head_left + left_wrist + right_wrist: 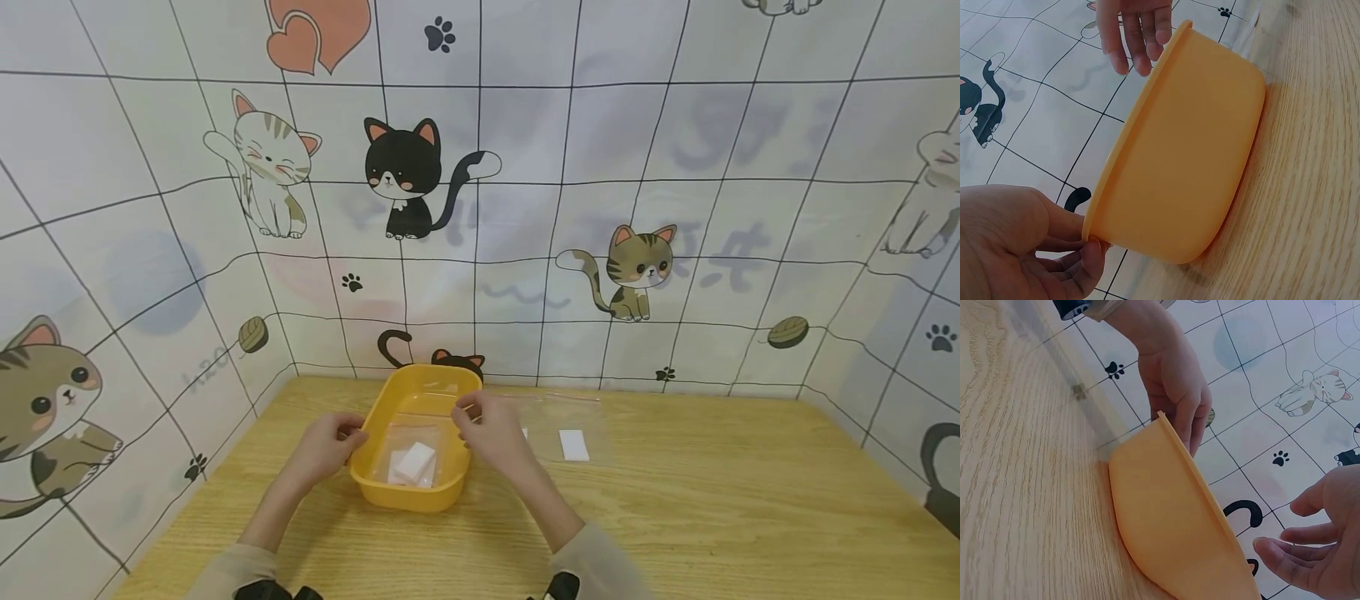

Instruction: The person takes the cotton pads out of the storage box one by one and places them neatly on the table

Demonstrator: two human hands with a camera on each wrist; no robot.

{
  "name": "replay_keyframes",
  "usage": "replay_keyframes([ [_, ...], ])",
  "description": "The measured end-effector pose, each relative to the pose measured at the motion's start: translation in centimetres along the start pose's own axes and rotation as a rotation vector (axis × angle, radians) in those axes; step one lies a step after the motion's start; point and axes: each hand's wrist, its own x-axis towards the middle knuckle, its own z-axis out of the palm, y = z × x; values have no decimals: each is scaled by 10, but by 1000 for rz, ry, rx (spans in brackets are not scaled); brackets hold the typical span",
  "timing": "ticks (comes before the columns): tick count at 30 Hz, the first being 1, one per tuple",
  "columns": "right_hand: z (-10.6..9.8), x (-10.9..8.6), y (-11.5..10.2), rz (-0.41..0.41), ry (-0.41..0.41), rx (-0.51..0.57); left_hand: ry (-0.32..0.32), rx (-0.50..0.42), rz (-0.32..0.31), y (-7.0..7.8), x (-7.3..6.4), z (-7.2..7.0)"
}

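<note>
A yellow plastic basin (408,498) stands on the wooden table. Inside it lies a clear zip bag (382,446) with white rectangular pieces (415,461) in or on it; I cannot tell which. My left hand (330,446) pinches the basin's left rim between thumb and fingers, as the left wrist view (1029,250) confirms. Over the right rim hovers my right hand (491,429), its fingers loosely bent with nothing between them. In the right wrist view, that right hand (1325,537) is a little apart from the basin wall (1160,500).
Right of the basin, clear zip bags (596,417) lie flat on the table, with a white rectangular piece (574,445) showing. My right forearm partly covers them. Behind the wooden tabletop (712,500) hangs a cat-patterned cloth (517,208), also along both sides.
</note>
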Motion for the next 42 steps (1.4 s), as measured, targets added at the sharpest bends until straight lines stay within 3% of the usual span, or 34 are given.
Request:
replay_keyframes([
  [15, 18, 14, -7, 6, -47, -180, -3, 13, -11, 1, -1, -2],
  [30, 38, 28, -8, 189, -117, -241, 4, 8, 8, -2, -2, -2],
  [42, 51, 31, -8, 239, -123, -240, 5, -11, 17, 1, -1, 0],
])
